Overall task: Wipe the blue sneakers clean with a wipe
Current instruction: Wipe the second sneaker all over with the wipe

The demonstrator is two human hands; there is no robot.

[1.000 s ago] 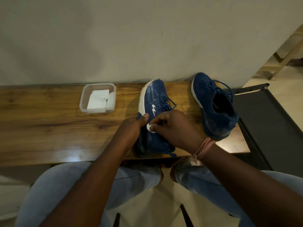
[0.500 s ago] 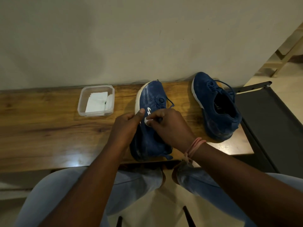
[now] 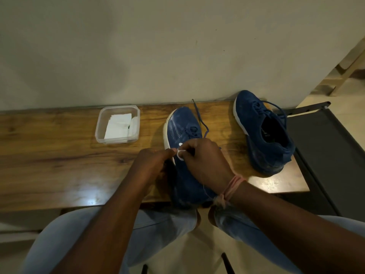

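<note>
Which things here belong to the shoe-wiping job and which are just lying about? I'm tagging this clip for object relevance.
Part of the job:
near sneaker
far sneaker
wipe, pinched by the right hand
left hand, steadying the near sneaker
clear tub of spare wipes

Just lying about:
wooden bench top
black seat
wooden frame

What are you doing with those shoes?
A person is cleaning a blue sneaker on the wooden bench. The right hand pinches a small white wipe against its side while the left hand steadies it. The second blue sneaker waits to the right; a clear plastic box holds more wipes.
</note>
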